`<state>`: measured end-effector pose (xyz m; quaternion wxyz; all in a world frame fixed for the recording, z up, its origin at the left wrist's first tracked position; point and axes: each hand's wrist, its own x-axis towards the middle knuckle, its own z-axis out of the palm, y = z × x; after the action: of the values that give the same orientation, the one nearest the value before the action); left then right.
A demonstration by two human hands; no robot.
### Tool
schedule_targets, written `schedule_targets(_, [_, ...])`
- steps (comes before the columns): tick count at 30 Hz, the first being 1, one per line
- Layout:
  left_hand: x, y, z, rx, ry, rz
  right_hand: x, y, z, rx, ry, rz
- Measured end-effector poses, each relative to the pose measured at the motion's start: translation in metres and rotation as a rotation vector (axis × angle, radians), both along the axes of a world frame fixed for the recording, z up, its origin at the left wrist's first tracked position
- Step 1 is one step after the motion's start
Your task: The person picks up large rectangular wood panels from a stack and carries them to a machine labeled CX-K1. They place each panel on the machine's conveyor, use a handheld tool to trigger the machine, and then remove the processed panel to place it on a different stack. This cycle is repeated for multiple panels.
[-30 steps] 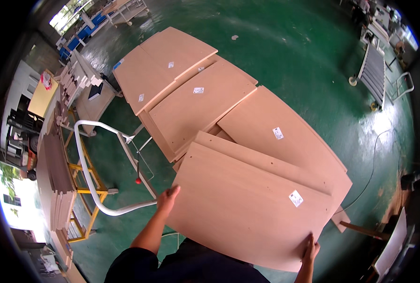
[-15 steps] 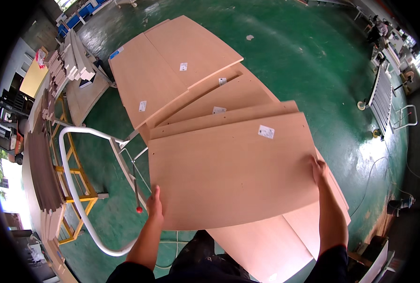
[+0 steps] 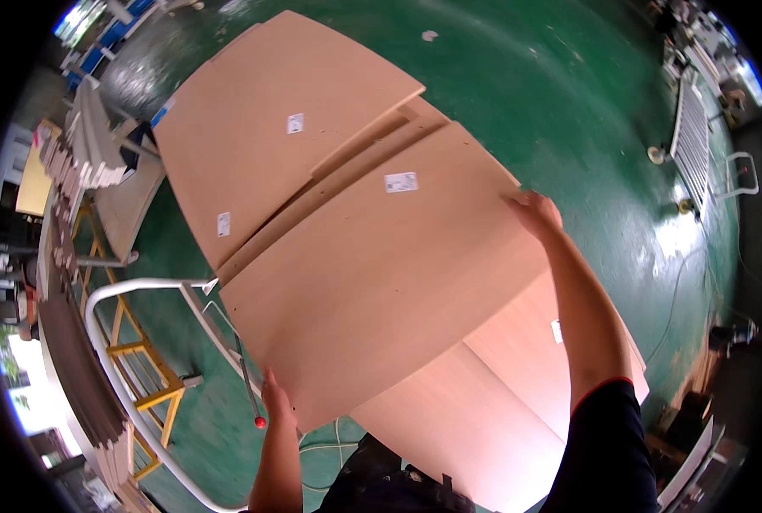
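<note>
A light-brown wood panel [image 3: 381,265] with a white label [image 3: 400,182] lies at a slant over a stack of similar panels. My left hand [image 3: 278,403] is closed on its near left corner, thumb up along the edge and the other fingers mostly hidden. At its far right edge my right hand [image 3: 536,214] grips too, with the fingertips partly out of sight. Beyond it, another labelled panel [image 3: 270,85] overlaps the stack. More panels [image 3: 475,410] show beneath on the near right.
To the left curves a white tubular handle [image 3: 99,333], beside a lever with a red knob [image 3: 260,422]. Further left, a yellow frame [image 3: 154,398] stands beside stacked dark strips [image 3: 77,368]. A roller conveyor [image 3: 690,141] stands on the green floor [image 3: 603,179] at the right.
Both hands have moved the panel away from me and turned it anticlockwise, covering the panels that were fanned out behind it. My right hand has gone farther forward; my view has shifted slightly.
</note>
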<state>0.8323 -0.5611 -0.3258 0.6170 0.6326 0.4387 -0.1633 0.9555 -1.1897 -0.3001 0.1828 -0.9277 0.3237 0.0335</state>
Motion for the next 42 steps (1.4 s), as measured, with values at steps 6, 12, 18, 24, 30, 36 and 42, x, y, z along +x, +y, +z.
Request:
schedule_targets(6, [-0.001, 0.004, -0.009, 0.475, 0.010, -0.469, -0.087, 0.031, 0.029, 0.036, -0.347, 0.023])
schedule_targets(12, [-0.049, -0.051, 0.012, 1.297, -0.422, -0.818, -0.440, -0.013, -0.044, -0.319, -0.077, -0.682])
schedule_targets(18, [-0.124, -0.166, 0.044, 0.301, -0.506, -1.159, -0.726, 0.017, -0.050, 0.019, 0.479, -1.470])
schedule_targets(24, [-0.222, -0.197, 0.036, 0.033, -0.230, -1.407, -0.843, -0.013, -0.077, 0.050, 0.154, -1.357])
schedule_targets(30, [-0.300, -0.207, 0.053, 0.230, -0.294, -1.630, -0.885, -0.049, -0.082, 0.515, -0.209, -1.256])
schedule_targets(36, [-0.374, -0.243, 0.084, 0.244, -0.271, -1.671, -0.942, 0.026, -0.078, 0.551, -0.155, -1.277])
schedule_targets(42, [-0.422, -0.267, 0.056, 0.135, -0.076, -1.764, -1.021, 0.122, -0.033, 0.962, -0.612, -1.526])
